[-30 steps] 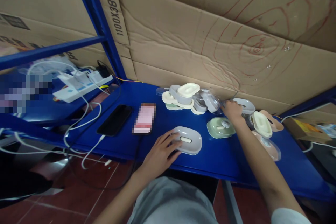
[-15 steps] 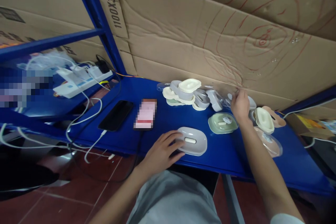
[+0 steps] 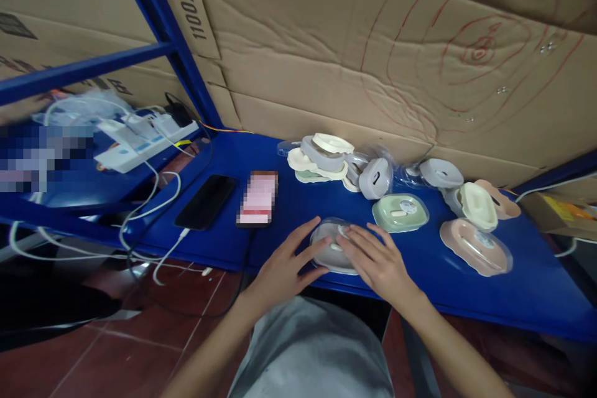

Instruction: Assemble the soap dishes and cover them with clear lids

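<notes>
An oval grey plastic case, with a small white oblong piece in its middle, lies near the front edge of the blue table. Over it sits a clear plastic cover with a round sticker partly hidden by fingers. My left hand curves around the left end of the case. From the right, my right hand rests its fingers on the cover. Whether the cover is fully seated I cannot tell. Just beyond my right hand is a green case under a clear cover with a round sticker.
Behind lie a pile of cream and grey plastic parts, a loose grey piece and another grey piece. A covered pink case is at right. Two phones, one black, lie left, near cables and a power strip.
My right hand has come back from the rear of the table to the grey case, which now has a clear cover over it. My left hand stays at its left end.
</notes>
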`<act>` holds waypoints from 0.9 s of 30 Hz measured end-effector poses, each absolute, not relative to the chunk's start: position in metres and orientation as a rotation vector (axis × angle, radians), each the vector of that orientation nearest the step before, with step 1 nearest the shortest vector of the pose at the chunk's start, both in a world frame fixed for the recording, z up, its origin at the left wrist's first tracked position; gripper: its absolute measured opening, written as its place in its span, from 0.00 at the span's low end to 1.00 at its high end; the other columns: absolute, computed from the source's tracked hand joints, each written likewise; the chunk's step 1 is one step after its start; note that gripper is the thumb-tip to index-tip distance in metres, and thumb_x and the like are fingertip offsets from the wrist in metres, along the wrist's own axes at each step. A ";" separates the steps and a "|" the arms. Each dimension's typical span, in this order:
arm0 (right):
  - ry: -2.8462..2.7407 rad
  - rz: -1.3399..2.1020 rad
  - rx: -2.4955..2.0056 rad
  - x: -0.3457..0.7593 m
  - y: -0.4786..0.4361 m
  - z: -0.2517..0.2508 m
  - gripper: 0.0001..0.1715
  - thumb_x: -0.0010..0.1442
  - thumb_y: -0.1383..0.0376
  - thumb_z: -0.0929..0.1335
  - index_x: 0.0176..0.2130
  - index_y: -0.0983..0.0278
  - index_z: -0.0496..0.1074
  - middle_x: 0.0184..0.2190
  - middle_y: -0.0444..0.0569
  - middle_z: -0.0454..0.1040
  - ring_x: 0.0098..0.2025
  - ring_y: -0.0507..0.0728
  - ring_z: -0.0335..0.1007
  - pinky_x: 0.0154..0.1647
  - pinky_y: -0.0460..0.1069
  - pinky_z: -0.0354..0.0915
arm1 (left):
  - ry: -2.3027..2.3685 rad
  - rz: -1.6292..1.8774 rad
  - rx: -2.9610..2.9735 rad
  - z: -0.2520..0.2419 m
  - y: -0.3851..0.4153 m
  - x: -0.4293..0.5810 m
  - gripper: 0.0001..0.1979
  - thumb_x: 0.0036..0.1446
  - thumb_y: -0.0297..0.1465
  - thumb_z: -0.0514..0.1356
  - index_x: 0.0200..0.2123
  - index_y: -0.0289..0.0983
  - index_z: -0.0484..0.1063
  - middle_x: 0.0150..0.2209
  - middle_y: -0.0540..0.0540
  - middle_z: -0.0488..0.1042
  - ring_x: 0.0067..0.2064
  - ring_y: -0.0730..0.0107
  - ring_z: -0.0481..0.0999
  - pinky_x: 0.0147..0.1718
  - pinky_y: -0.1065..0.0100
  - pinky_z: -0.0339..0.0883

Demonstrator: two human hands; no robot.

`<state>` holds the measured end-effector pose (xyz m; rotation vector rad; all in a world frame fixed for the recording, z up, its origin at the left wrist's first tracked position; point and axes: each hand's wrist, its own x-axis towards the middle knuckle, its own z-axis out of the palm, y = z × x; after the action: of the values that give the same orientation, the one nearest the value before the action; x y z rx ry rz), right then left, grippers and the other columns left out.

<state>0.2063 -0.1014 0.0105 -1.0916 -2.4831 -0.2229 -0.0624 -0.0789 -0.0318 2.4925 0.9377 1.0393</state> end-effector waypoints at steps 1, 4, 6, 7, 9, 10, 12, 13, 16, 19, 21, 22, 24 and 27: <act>-2.508 -0.132 -1.106 0.205 -0.103 0.010 0.31 0.74 0.66 0.66 0.72 0.54 0.63 0.67 0.50 0.73 0.70 0.61 0.68 0.76 0.66 0.55 | 0.914 1.014 2.506 -0.032 -0.078 -0.062 0.33 0.68 0.34 0.67 0.72 0.48 0.61 0.74 0.37 0.61 0.73 0.49 0.65 0.66 0.46 0.71; -2.564 0.096 -1.165 0.210 -0.107 0.010 0.37 0.71 0.54 0.71 0.73 0.51 0.61 0.71 0.52 0.67 0.75 0.66 0.59 0.75 0.74 0.53 | 0.857 0.983 2.512 -0.031 -0.077 -0.062 0.30 0.68 0.34 0.66 0.70 0.48 0.64 0.70 0.39 0.68 0.71 0.51 0.68 0.65 0.48 0.72; -2.563 0.128 -1.212 0.215 -0.110 0.010 0.41 0.69 0.52 0.72 0.74 0.50 0.59 0.74 0.53 0.61 0.77 0.69 0.53 0.74 0.76 0.53 | 0.850 0.994 2.510 -0.032 -0.077 -0.062 0.27 0.69 0.34 0.66 0.69 0.47 0.67 0.69 0.39 0.69 0.70 0.52 0.70 0.65 0.48 0.72; -2.554 0.112 -1.237 0.216 -0.112 0.008 0.43 0.69 0.52 0.72 0.75 0.50 0.57 0.76 0.55 0.57 0.78 0.69 0.50 0.73 0.77 0.54 | 0.851 1.000 2.512 -0.032 -0.077 -0.062 0.26 0.69 0.35 0.65 0.68 0.47 0.68 0.69 0.39 0.69 0.70 0.52 0.70 0.65 0.48 0.72; -2.530 0.056 -1.268 0.216 -0.118 0.004 0.45 0.70 0.52 0.71 0.77 0.53 0.52 0.77 0.57 0.52 0.79 0.70 0.46 0.73 0.75 0.56 | 0.856 1.005 2.520 -0.031 -0.077 -0.061 0.23 0.70 0.35 0.64 0.66 0.46 0.69 0.68 0.39 0.70 0.69 0.53 0.71 0.65 0.48 0.72; -2.524 0.023 -1.270 0.214 -0.121 0.002 0.46 0.71 0.53 0.70 0.78 0.54 0.50 0.77 0.58 0.51 0.79 0.70 0.45 0.73 0.74 0.58 | 0.859 1.011 2.521 -0.031 -0.078 -0.061 0.22 0.70 0.35 0.64 0.66 0.46 0.70 0.67 0.39 0.70 0.69 0.53 0.71 0.64 0.49 0.73; -2.530 -0.046 -1.250 0.211 -0.126 -0.004 0.45 0.72 0.56 0.70 0.78 0.55 0.49 0.76 0.57 0.55 0.79 0.69 0.46 0.73 0.73 0.59 | 0.859 1.026 2.521 -0.030 -0.078 -0.061 0.20 0.71 0.35 0.63 0.64 0.46 0.71 0.66 0.40 0.71 0.67 0.55 0.72 0.64 0.51 0.73; -2.533 -0.085 -1.239 0.209 -0.128 -0.006 0.44 0.72 0.57 0.69 0.78 0.55 0.50 0.76 0.57 0.57 0.79 0.68 0.47 0.74 0.72 0.59 | 0.855 1.030 2.520 -0.029 -0.079 -0.060 0.20 0.71 0.35 0.63 0.64 0.45 0.71 0.65 0.40 0.72 0.67 0.55 0.73 0.64 0.52 0.74; -2.527 -0.169 -1.233 0.205 -0.132 -0.011 0.40 0.72 0.59 0.70 0.76 0.55 0.55 0.74 0.56 0.61 0.78 0.68 0.51 0.74 0.73 0.58 | 0.838 1.052 2.514 -0.030 -0.078 -0.061 0.19 0.72 0.34 0.62 0.63 0.45 0.71 0.62 0.39 0.73 0.65 0.57 0.74 0.62 0.54 0.75; -2.510 -0.195 -1.231 0.203 -0.132 -0.012 0.37 0.71 0.60 0.70 0.74 0.53 0.59 0.73 0.55 0.62 0.77 0.68 0.53 0.74 0.73 0.59 | 0.835 1.083 2.508 -0.032 -0.078 -0.061 0.18 0.72 0.35 0.62 0.62 0.45 0.72 0.61 0.39 0.74 0.64 0.57 0.75 0.62 0.54 0.75; -2.507 -0.215 -1.226 0.203 -0.132 -0.012 0.35 0.71 0.60 0.70 0.73 0.54 0.61 0.73 0.55 0.63 0.77 0.68 0.54 0.73 0.73 0.60 | 0.834 1.098 2.510 -0.033 -0.078 -0.061 0.17 0.72 0.35 0.61 0.62 0.44 0.72 0.61 0.39 0.74 0.64 0.57 0.75 0.62 0.54 0.75; -2.511 -0.230 -1.224 0.203 -0.132 -0.012 0.35 0.71 0.59 0.70 0.72 0.54 0.62 0.73 0.56 0.63 0.76 0.68 0.54 0.73 0.73 0.60 | 0.832 1.106 2.514 -0.034 -0.077 -0.060 0.17 0.72 0.35 0.61 0.62 0.44 0.72 0.61 0.39 0.74 0.64 0.57 0.75 0.62 0.54 0.76; -2.526 -0.267 -1.222 0.203 -0.132 -0.013 0.33 0.71 0.58 0.70 0.71 0.55 0.64 0.72 0.57 0.64 0.76 0.69 0.55 0.73 0.73 0.61 | 0.829 1.121 2.525 -0.035 -0.078 -0.060 0.17 0.72 0.35 0.62 0.61 0.43 0.72 0.61 0.39 0.73 0.63 0.57 0.75 0.61 0.54 0.76; -2.538 -0.334 -1.210 0.203 -0.133 -0.015 0.31 0.71 0.58 0.70 0.70 0.56 0.66 0.71 0.57 0.65 0.75 0.69 0.57 0.72 0.73 0.61 | 0.819 1.152 2.538 -0.038 -0.077 -0.060 0.16 0.71 0.35 0.62 0.60 0.42 0.73 0.60 0.38 0.74 0.63 0.57 0.75 0.60 0.55 0.77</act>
<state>0.2030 -0.1326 -0.0149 -1.2105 -2.5376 -0.3342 -0.0602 -0.0774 -0.0381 2.5384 0.8187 1.1519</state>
